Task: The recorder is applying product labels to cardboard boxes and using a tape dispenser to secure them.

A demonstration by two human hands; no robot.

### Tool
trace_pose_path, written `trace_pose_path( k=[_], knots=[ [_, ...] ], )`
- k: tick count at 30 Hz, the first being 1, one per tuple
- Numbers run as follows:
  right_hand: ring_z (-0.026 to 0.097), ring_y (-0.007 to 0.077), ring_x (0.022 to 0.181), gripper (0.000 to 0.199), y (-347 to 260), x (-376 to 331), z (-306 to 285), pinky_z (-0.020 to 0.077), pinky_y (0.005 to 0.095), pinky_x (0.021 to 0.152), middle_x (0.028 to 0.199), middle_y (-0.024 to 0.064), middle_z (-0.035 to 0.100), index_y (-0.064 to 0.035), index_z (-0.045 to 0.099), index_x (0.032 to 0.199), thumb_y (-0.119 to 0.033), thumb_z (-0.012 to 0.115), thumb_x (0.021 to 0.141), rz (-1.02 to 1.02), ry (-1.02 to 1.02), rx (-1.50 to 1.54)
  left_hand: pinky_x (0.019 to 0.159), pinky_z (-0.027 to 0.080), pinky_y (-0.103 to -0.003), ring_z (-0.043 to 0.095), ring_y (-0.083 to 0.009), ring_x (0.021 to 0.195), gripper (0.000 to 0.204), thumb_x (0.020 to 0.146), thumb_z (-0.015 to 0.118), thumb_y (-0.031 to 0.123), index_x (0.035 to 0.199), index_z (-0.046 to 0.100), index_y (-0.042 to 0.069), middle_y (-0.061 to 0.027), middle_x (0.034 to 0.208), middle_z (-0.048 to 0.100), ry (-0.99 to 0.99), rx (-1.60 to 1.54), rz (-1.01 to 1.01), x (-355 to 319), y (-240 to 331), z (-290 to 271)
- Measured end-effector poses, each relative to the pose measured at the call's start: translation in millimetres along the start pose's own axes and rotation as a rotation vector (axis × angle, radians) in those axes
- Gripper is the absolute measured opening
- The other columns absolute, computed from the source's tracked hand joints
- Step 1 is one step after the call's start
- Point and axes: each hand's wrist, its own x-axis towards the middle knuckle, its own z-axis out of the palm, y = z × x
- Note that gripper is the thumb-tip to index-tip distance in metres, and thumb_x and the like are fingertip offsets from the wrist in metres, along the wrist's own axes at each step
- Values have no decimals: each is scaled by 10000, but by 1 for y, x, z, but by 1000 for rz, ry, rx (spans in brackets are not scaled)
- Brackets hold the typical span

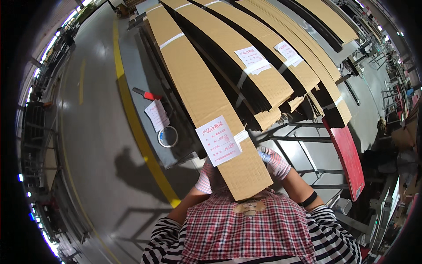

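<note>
A long cardboard-topped bundle [195, 88] runs from the far end of the stand toward me, its near end against my checked apron. A white label [218, 141] with red print lies on it, beside a band of clear tape. My left hand [205, 179], in a striped knit glove, is closed against the bundle's left side; its fingers are hidden behind the cardboard. At the right side, my right hand [275, 163], gloved alike, is closed on the same bundle, its fingertips partly covered by the edge.
More cardboard-topped bundles of black strips [246, 66] lie to the right. A red-handled tool [151, 95], loose labels [157, 115] and a tape roll [168, 137] are on the grey surface at left. A red panel [345, 158] leans by the metal frame. A yellow line [132, 114] marks the floor.
</note>
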Motion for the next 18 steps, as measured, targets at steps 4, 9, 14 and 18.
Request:
trace_pose_path(
  k=[4, 9, 14, 18],
  knots=[
    [631, 118, 787, 150, 3, -4, 5, 520, 290, 735, 860, 0, 659, -94, 632, 928, -218, 692, 870, 53, 32, 4, 935, 462, -384, 554, -226, 1117, 493, 916, 572, 415, 1274, 523, 81, -84, 1219, 594, -118, -227, -132, 2, 4, 4],
    [645, 137, 869, 246, 0, -18, 12, 523, 302, 790, 950, 29, 680, -71, 647, 1011, -243, 714, 849, 54, -82, -11, 943, 465, -374, 547, -220, 1135, 449, 940, 557, 349, 1288, 509, 69, -81, 1231, 585, -200, -285, -130, 0, -5, -31],
    [636, 125, 900, 296, 13, -27, 2, 518, 291, 801, 995, 40, 682, -52, 652, 1041, -249, 730, 835, 75, -57, -1, 942, 464, -365, 547, -208, 1127, 447, 931, 577, 344, 1280, 516, 71, -75, 1222, 588, -165, -161, -63, 25, -15, -33],
    [618, 108, 827, 255, 25, -26, -17, 512, 279, 755, 918, 14, 666, -56, 645, 973, -260, 724, 843, 11, -44, -13, 941, 464, -359, 548, -199, 1120, 446, 925, 593, 339, 1274, 522, 72, -70, 1215, 590, -136, -53, -47, -6, -23, -83]
  ],
)
